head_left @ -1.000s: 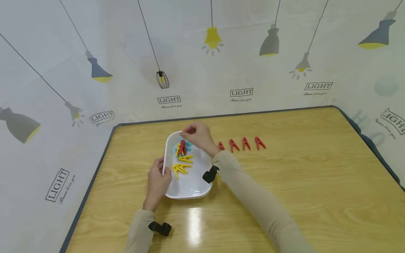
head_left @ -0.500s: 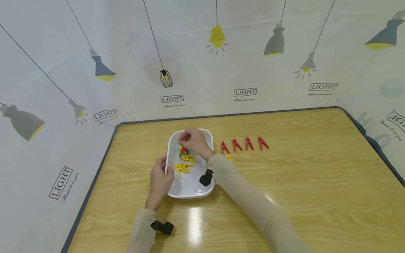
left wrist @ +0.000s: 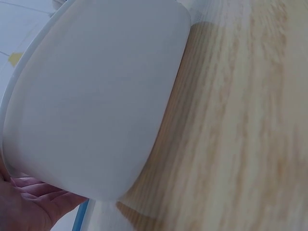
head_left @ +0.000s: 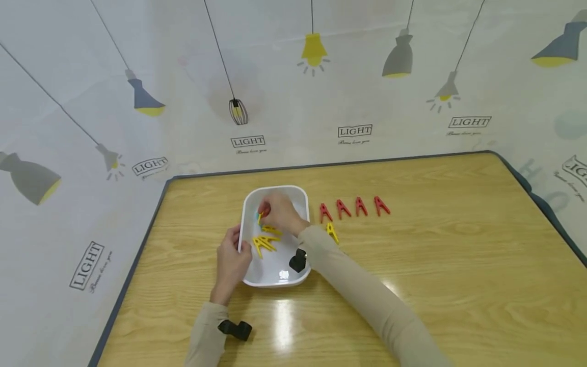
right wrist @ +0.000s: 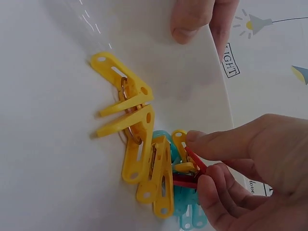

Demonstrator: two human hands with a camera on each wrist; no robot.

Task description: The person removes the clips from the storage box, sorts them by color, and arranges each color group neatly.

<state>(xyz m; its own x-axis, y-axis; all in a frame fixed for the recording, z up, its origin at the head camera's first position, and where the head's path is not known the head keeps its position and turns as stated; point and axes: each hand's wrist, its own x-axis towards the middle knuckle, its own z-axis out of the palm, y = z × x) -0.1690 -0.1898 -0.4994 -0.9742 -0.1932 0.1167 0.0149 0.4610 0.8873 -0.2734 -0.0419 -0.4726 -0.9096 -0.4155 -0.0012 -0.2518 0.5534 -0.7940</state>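
A white plastic tub [head_left: 270, 267] stands on the table, holding several yellow clothespins [right wrist: 137, 161], some teal clothespins [right wrist: 192, 214] and a red clothespin [right wrist: 185, 181]. My left hand [head_left: 233, 262] grips the tub's left rim, thumb over the inside and fingers against the outer wall. Inside the tub's far half, my right hand [head_left: 282, 213] pinches the red clothespin between thumb and fingers, as the right wrist view shows. The red clothespin lies among the yellow and teal ones, and the hand partly hides that pile. Nearer the left hand, other yellow clothespins sit apart from it.
Right of the tub, several red clothespins [head_left: 361, 207] stand in a row on the wooden table [head_left: 458, 265]. A single yellow clothespin [head_left: 332, 232] lies below the row's left end, partly behind the right sleeve [head_left: 353, 285]. A printed curtain [head_left: 284, 92] borders the table's back and sides.
My right hand has come from the tub's far rim down into the pile and taken hold of the red clothespin. The yellow clothespin on the table has come into view. My left hand keeps its grip.
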